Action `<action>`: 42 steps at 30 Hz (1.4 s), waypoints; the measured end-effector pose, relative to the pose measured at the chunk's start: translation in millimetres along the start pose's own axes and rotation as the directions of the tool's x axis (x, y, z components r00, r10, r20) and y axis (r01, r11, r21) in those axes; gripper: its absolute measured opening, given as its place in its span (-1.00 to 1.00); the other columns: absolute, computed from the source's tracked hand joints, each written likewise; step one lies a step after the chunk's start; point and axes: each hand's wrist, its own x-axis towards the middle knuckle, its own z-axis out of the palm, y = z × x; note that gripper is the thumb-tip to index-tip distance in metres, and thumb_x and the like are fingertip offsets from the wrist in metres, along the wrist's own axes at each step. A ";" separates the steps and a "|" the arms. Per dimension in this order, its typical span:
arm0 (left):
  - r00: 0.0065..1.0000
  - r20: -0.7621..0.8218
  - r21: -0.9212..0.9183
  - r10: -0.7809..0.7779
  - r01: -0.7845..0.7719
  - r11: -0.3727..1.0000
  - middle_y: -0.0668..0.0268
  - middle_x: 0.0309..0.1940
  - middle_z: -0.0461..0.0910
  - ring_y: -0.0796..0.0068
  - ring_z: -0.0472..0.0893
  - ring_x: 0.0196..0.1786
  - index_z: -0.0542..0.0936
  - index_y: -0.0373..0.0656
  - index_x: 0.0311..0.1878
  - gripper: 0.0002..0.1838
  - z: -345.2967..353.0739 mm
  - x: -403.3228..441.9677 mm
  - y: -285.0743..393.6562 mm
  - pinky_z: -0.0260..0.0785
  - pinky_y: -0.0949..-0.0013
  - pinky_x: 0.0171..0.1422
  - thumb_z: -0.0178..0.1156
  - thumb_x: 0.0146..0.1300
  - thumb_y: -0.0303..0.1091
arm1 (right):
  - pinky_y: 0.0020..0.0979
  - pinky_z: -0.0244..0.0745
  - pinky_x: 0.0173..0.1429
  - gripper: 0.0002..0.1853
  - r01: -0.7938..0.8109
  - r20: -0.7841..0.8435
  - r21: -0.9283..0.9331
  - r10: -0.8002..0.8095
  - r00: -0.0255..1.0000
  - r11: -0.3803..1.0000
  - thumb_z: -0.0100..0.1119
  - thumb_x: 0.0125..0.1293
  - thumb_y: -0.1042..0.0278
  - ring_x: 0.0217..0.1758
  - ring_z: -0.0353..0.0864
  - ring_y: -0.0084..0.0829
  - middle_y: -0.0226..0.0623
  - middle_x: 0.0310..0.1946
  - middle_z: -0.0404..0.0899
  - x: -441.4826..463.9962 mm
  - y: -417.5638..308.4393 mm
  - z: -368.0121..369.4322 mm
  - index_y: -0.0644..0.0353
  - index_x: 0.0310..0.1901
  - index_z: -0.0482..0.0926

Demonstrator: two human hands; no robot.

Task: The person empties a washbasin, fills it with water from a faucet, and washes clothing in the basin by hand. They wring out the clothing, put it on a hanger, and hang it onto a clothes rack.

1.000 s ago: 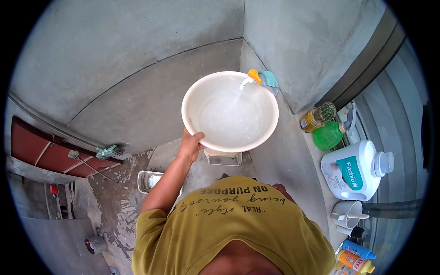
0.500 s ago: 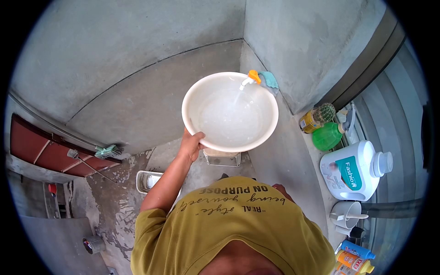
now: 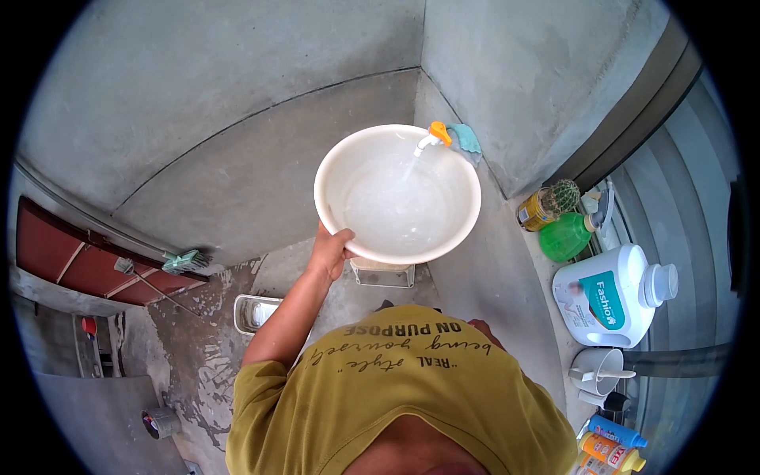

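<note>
A wide white basin (image 3: 336, 226) with water in its bottom is held up by my left hand (image 3: 326, 252). The thumb lies over the near-left rim and the fingers are under it. Above the basin's far right side, a white tap (image 3: 428, 142) with an orange handle runs a thin stream into it. A light blue-green cloth (image 3: 465, 138) hangs beside the tap. Only a small strip of skin shows at the right edge of my shirt, perhaps part of my right hand (image 3: 487, 331); its fingers are hidden.
A small stool (image 3: 384, 275) stands below the basin, and a pale rectangular tub (image 3: 269, 302) lies on the floor. Along the right ledge are a potted cactus (image 3: 564, 195), a green bottle (image 3: 562, 238), a large white jug (image 3: 586, 317), a grey cup (image 3: 590, 366) and several smaller bottles.
Water keeps running into the basin, and the ripples on its surface look different. My left hand stays in place on the rim.
</note>
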 end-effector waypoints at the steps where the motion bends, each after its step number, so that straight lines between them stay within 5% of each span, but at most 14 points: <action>1: 1.000 -0.004 0.002 -0.002 0.002 1.000 0.00 0.13 0.32 0.09 0.57 -0.02 -0.04 -0.14 0.37 -0.22 0.0 0.2 0.0 0.67 0.21 -0.27 -0.02 0.03 -0.63 | -0.38 0.54 -0.20 -0.81 0.027 -0.005 -0.022 -0.027 1.000 0.999 0.08 0.14 0.25 -0.40 0.66 -0.38 -0.28 -0.46 0.66 0.7 2.2 1.1 0.12 -0.34 0.64; 7: 1.000 0.003 0.000 0.003 -0.003 1.000 0.00 0.13 0.32 0.11 0.58 -0.03 -0.03 -0.14 0.37 -0.22 0.5 0.5 0.8 0.67 0.22 -0.27 -0.02 0.03 -0.63 | -0.37 0.53 -0.18 -0.80 0.014 0.034 0.008 -0.014 0.999 1.000 0.07 0.14 0.22 -0.35 0.66 -0.36 -0.29 -0.43 0.66 -0.8 0.9 -0.9 0.09 -0.33 0.65; 10: 1.000 0.012 -0.002 0.007 -0.007 1.000 0.00 0.12 0.32 0.11 0.58 -0.03 -0.03 -0.15 0.36 -0.23 0.7 -0.5 1.7 0.67 0.23 -0.27 -0.02 0.04 -0.63 | -0.36 0.53 -0.17 -0.79 0.078 0.029 -0.165 -0.074 0.997 0.983 0.07 0.15 0.20 -0.33 0.66 -0.36 -0.29 -0.42 0.66 50.1 85.6 51.1 0.08 -0.33 0.65; 16: 1.000 0.009 -0.005 -0.001 0.001 1.000 0.00 0.12 0.32 0.11 0.58 -0.04 -0.04 -0.16 0.37 -0.23 0.9 -0.5 1.9 0.67 0.25 -0.28 -0.03 0.05 -0.63 | -0.35 0.53 -0.15 -0.77 -0.031 0.020 -0.019 0.031 0.999 0.999 0.06 0.16 0.19 -0.33 0.67 -0.35 -0.29 -0.41 0.67 -1.6 -3.4 1.3 0.08 -0.31 0.65; 19: 1.000 0.010 0.005 -0.006 0.006 1.000 0.00 0.12 0.32 0.11 0.58 -0.04 -0.05 -0.16 0.38 -0.22 1.1 -0.8 2.9 0.67 0.26 -0.29 -0.02 0.05 -0.62 | -0.36 0.53 -0.15 -0.77 -0.049 0.044 -0.037 0.051 0.998 0.998 0.06 0.16 0.19 -0.33 0.67 -0.35 -0.29 -0.41 0.67 42.9 70.4 49.2 0.10 -0.29 0.64; 31: 1.000 0.017 0.002 -0.013 0.013 1.000 -0.01 0.14 0.30 0.10 0.57 -0.02 -0.06 -0.14 0.37 -0.22 -0.6 1.4 -0.1 0.67 0.23 -0.28 -0.02 0.05 -0.63 | -0.35 0.54 -0.15 -0.76 -0.063 0.038 -0.045 0.065 0.997 0.997 0.09 0.15 0.18 -0.34 0.67 -0.35 -0.29 -0.44 0.67 43.8 72.4 51.6 0.12 -0.29 0.64; 37: 1.000 0.018 0.005 -0.010 0.010 1.000 0.00 0.14 0.30 0.09 0.56 -0.01 -0.06 -0.13 0.37 -0.21 -1.3 2.3 -2.4 0.67 0.21 -0.26 -0.02 0.04 -0.63 | -0.30 0.53 -0.13 -0.72 0.027 0.006 -0.129 -0.027 1.000 0.991 0.01 0.16 0.12 -0.30 0.66 -0.27 -0.26 -0.41 0.66 3.2 1.6 6.0 0.10 -0.31 0.64; 40: 1.000 0.028 -0.002 -0.009 0.010 1.000 0.01 0.15 0.29 0.11 0.56 -0.01 -0.08 -0.12 0.38 -0.20 -1.8 2.4 -2.9 0.66 0.23 -0.26 -0.02 0.04 -0.62 | -0.28 0.52 -0.12 -0.70 0.095 0.100 -0.273 -0.070 0.993 0.957 -0.02 0.16 0.10 -0.27 0.64 -0.24 -0.24 -0.39 0.66 49.9 74.9 49.0 0.09 -0.31 0.64; 42: 1.000 0.018 0.011 -0.007 0.007 1.000 0.01 0.15 0.29 0.12 0.56 -0.01 -0.09 -0.12 0.39 -0.19 0.9 -1.4 0.6 0.66 0.24 -0.27 -0.02 0.04 -0.62 | -0.30 0.52 -0.13 -0.70 0.073 0.021 -0.182 -0.071 0.997 0.980 -0.01 0.16 0.11 -0.29 0.65 -0.25 -0.24 -0.39 0.66 14.4 26.7 19.7 0.10 -0.31 0.64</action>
